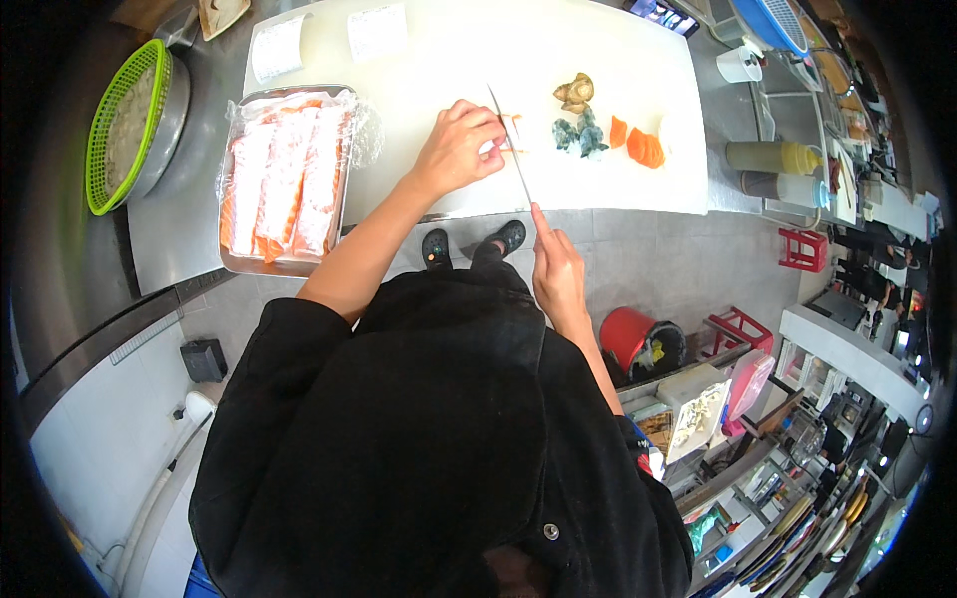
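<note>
A person's left hand [461, 146] rests on the white cutting board [449, 50], its fingers bent and drawn together, clamped on a small white-and-orange piece of food [514, 128] – partly hidden beneath them, so its full shape cannot be told. The right hand [558, 271] is closed around the handle of a long, thin knife [514, 149], forefinger stretched toward the blade. The blade runs slantwise across the board at the piece, just beside the left fingertips.

To the right of the knife, on the same board, lie a brownish shell [575, 94], some blue-grey pieces [580, 136] just below it and a few orange slices [645, 149] farther right. Left of the left hand is a metal tray [267, 267] of orange fish fillets [287, 194], with clear plastic wrap [367, 135] over them – part of it spilling past the tray's right edge. Two white paper slips [277, 48] lie near the board's far edge, and a green basket [97, 149] stands at far left
</note>
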### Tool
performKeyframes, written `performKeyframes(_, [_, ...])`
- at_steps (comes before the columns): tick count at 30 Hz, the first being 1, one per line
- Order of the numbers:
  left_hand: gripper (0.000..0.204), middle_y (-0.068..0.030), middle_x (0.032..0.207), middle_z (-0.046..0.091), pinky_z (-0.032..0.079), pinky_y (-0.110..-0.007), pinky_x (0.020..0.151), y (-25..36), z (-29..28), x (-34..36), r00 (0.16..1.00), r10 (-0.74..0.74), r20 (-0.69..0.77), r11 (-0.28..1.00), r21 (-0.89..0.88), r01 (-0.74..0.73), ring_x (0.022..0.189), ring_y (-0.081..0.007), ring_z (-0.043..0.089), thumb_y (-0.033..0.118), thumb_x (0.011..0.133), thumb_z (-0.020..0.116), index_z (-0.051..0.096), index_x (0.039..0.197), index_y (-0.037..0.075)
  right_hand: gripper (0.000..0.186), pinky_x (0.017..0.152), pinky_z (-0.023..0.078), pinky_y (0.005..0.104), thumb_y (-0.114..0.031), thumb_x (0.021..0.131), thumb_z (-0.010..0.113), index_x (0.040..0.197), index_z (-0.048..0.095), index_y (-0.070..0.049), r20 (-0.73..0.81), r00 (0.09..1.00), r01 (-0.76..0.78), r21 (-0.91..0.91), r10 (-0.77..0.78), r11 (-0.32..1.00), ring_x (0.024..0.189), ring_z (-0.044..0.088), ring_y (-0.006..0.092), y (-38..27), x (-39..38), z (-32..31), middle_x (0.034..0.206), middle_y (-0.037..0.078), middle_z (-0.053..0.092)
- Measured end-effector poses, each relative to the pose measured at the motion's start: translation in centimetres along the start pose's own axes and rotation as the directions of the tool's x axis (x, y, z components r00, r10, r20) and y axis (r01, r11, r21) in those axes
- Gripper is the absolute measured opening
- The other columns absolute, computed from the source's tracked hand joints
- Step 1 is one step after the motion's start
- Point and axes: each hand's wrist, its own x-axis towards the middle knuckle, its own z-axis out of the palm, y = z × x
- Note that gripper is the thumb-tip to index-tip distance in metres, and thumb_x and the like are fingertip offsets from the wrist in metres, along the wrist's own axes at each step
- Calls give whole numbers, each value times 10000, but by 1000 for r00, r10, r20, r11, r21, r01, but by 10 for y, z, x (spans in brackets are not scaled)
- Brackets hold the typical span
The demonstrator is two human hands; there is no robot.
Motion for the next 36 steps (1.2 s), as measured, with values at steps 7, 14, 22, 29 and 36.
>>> performKeyframes(7, [165, -39, 998, 675, 504, -405, 907, 2, -3, -2, 1000, -15, -2, 1000, -8, 15, 1021, -271, 596, 93, 685, 755, 683, 832, 108, 595, 669, 505, 462, 96, 901, 572, 1454, 570, -123, 70, 994, -80, -68, 85, 994, 677, 599, 389, -7, -49, -33, 749, 192, 550])
performKeyframes(14, [154, -58, 1005, 660, 508, -407, 903, -4, -19, -8, 993, -114, -39, 993, -41, 112, 1018, -283, 591, 107, 715, 747, 675, 851, 102, 578, 667, 499, 440, 97, 908, 577, 1443, 583, -122, 41, 987, -153, 6, 153, 988, 668, 582, 378, -11, -85, -51, 745, 192, 535])
performKeyframes(22, [139, -59, 990, 659, 499, -397, 906, -7, -16, -5, 998, -60, 14, 998, 10, 60, 989, -285, 592, 120, 745, 714, 687, 879, 99, 559, 686, 494, 430, 67, 946, 548, 1468, 554, -130, 37, 999, -28, 15, 27, 1000, 704, 583, 364, -3, -18, -4, 785, 187, 547])
performKeyframes(29, [142, -62, 985, 663, 500, -398, 908, -7, -16, -5, 999, -51, 11, 998, 28, 51, 982, -288, 595, 130, 755, 718, 696, 888, 88, 622, 706, 503, 479, 75, 899, 557, 1481, 542, -144, 40, 999, 5, 14, -5, 1000, 740, 598, 390, -7, 4, 6, 826, 188, 551])
performKeyframes(36, [148, -59, 989, 672, 507, -392, 895, -7, -13, -5, 999, -23, -25, 998, 64, 25, 969, -282, 604, 130, 754, 731, 709, 895, 90, 623, 706, 502, 480, 74, 900, 549, 1484, 536, -143, 42, 999, 8, 13, -8, 1000, 743, 600, 393, -6, 4, 6, 818, 190, 548])
